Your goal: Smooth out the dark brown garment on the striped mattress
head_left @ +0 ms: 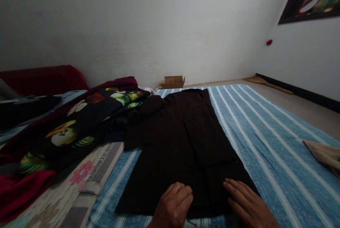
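Observation:
A dark, nearly black shirt [172, 157] lies spread on the bed, its hem toward me and its collar end far off. One sleeve [209, 143] is laid along the body on the right, while the left sleeve [139, 134] sticks out sideways. At the hem, my left hand [174, 201] has its fingers curled against the cloth; its thumb is hidden. My right hand [247, 199] rests near the lower right corner, with fingers stretched out flat on the fabric.
The bed has a blue striped sheet [255, 128]. To the left, a heap of printed clothes [87, 114] lies by a flat floral-patterned item [103, 164] with lettering. A cardboard box [172, 82] stands by the wall. Beige cloth [322, 155] lies at right.

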Available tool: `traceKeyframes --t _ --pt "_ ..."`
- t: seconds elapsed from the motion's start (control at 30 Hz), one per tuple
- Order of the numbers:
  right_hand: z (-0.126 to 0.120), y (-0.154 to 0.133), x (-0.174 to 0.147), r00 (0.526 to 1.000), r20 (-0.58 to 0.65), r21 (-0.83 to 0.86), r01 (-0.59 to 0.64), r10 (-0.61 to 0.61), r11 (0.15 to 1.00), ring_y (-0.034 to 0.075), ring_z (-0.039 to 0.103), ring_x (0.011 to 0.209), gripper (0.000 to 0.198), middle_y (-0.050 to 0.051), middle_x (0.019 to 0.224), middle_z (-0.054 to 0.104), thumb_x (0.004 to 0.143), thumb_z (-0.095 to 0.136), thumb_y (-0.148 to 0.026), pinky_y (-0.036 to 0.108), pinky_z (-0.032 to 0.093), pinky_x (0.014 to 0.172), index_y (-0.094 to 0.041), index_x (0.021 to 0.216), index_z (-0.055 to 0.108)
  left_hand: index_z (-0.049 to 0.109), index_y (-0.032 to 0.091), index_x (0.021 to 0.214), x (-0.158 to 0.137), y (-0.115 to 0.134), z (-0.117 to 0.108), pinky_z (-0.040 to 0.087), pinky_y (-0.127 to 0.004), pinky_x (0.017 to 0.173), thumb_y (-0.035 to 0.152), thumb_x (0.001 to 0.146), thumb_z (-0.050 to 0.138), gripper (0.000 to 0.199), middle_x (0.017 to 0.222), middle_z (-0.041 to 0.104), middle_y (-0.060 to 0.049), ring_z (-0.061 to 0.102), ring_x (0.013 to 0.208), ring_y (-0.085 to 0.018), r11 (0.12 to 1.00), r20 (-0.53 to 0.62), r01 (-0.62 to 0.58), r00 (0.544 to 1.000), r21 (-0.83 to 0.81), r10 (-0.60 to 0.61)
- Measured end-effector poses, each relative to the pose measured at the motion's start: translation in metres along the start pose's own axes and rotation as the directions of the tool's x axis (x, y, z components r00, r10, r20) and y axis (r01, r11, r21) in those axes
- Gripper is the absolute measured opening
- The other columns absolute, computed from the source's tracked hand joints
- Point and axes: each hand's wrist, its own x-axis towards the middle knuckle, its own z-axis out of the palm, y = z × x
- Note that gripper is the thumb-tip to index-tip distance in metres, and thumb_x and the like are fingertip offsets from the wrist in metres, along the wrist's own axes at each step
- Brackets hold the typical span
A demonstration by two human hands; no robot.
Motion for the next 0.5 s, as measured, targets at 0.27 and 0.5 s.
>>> traceKeyframes --t 0.27,0.5 --pt "-0.0068 -0.0006 0.0026 0.999 0.019 -0.022 0.027 -0.027 0.999 0.023 0.054 0.111 0.028 0.011 0.097 0.068 0.092 0.032 -0.012 0.035 0.053 0.082 -0.015 0.087 0.058 0.058 0.014 0.094 -0.0019 0.0022 -0.0008 0.046 -0.026 0.061 0.009 0.089 0.032 0.027 0.083 0.065 -0.006 0.055 0.069 -0.013 0.999 -0.022 -0.034 0.999 0.027 0.035" --pt "-0.0076 -0.0029 0.0045 0.999 0.025 -0.061 0.039 -0.038 0.997 0.020 0.062 0.099 0.028 0.008 0.091 0.070 0.092 0.030 -0.009 0.031 0.054 0.078 -0.016 0.084 0.056 0.058 0.012 0.091 -0.0070 0.0009 0.0038 0.044 -0.026 0.056 0.012 0.091 0.030 0.028 0.081 0.065 -0.007 0.054 0.066 -0.014 0.993 -0.029 -0.087 0.996 0.081 0.090"
